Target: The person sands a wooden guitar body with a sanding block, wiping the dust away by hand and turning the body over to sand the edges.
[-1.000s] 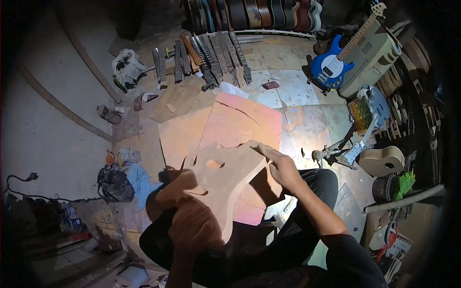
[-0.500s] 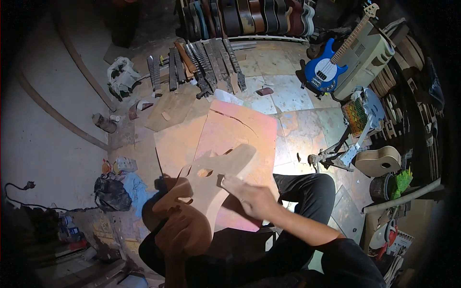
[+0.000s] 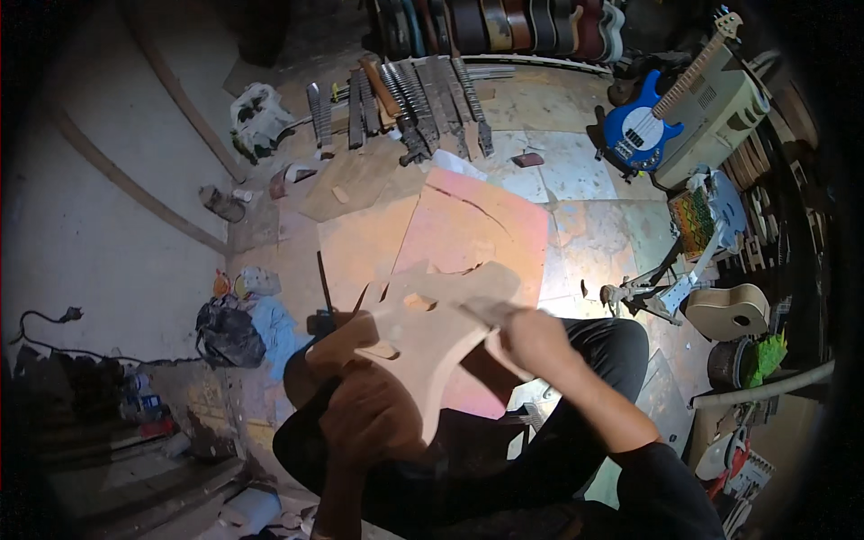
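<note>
A bare wooden electric guitar body [image 3: 432, 337], pale and unpainted with cut-out cavities, lies tilted across my lap. My left hand [image 3: 360, 414] grips its near left edge, fingers wrapped over the rim in shadow. Over the right part of the top face is my right hand [image 3: 533, 340], closed and smeared by motion. A small greyish piece [image 3: 486, 311] shows at its fingertips, too blurred to name.
Pink and orange boards [image 3: 486, 211] lie on the floor beyond the body. Guitar necks [image 3: 405, 103] are laid out farther off. A blue bass guitar [image 3: 641, 130] leans at the right, above an acoustic guitar [image 3: 727, 310]. Black and blue bags [image 3: 232, 333] sit at the left.
My right hand has moved right toward the body's edge and become blurred. The guitar body and left hand sit slightly farther right in view, as the whole scene has shifted.
</note>
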